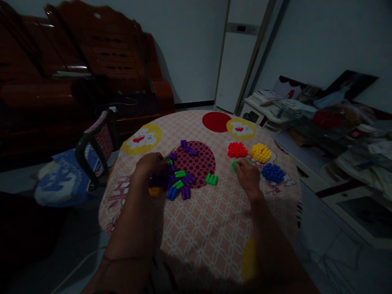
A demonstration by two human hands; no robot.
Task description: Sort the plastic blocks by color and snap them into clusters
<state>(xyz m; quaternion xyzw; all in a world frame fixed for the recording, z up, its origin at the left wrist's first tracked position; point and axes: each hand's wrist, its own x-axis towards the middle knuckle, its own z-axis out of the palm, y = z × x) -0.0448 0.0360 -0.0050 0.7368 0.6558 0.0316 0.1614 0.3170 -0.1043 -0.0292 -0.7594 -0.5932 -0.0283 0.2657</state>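
My left hand (150, 164) is closed over the left side of a mixed pile, with a green plastic piece (169, 161) at its fingertips. Purple pieces (185, 192) make up most of that pile, with green pieces (180, 174), a blue piece (172, 193) and an orange-yellow piece (154, 191) among them. Over on the right, my right hand (247, 175) pinches at a small green cluster (235, 165), partly hiding it. Around it sit a red cluster (237, 150), a yellow cluster (261, 153) and a blue cluster (273, 173). Green pieces (211, 179) lie side by side between my hands.
A patterned cloth (199, 228) covers the round table. A chair (98, 143) stands at its left edge, with a wooden bench (107, 53) behind. To the right is a low glass-topped cabinet (330, 139) loaded with papers and bags. A tall white unit (237, 57) stands at the back.
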